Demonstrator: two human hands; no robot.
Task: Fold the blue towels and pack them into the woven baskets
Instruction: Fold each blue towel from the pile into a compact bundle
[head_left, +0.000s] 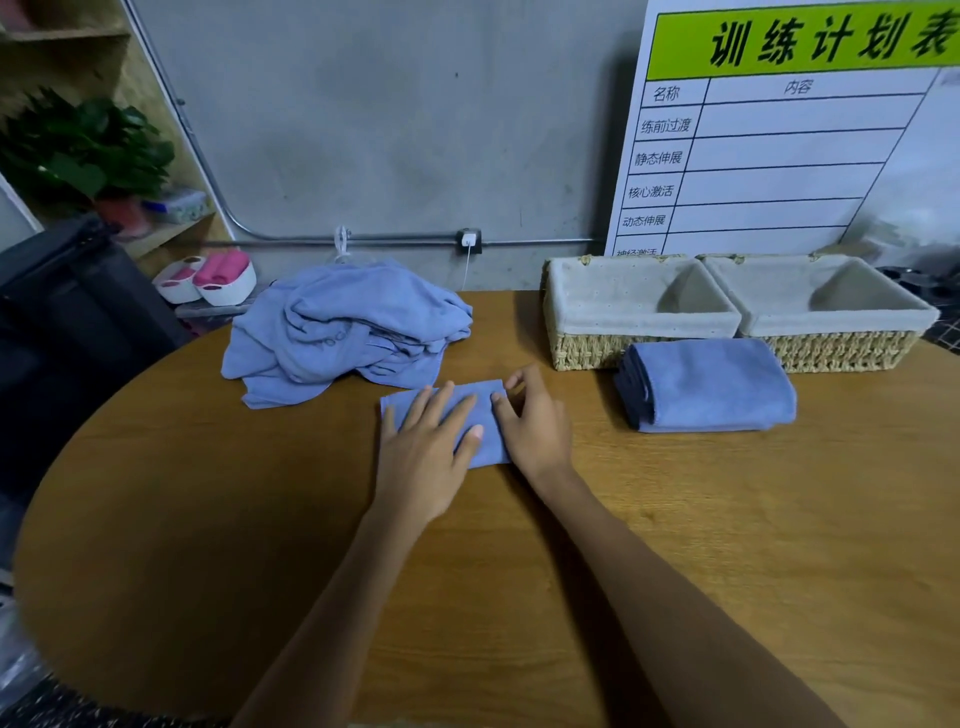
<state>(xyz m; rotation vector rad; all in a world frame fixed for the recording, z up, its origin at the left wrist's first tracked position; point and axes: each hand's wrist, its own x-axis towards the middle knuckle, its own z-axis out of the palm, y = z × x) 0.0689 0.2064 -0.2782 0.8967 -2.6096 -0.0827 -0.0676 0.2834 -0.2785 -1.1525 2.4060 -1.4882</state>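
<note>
just then the small folded blue microfibre towel (470, 415) lay in front of the crumpled heap of blue towels (345, 330), its long axis left to right. the left hand (423, 457) pressed flat on it, fingers spread; the right hand (535, 423) touched its right edge, fingers loosely curled. the two lined woven baskets (571, 353) sat well right of the heap, nearer the right hand, behind a folded stack of blue towels (709, 387).
</note>
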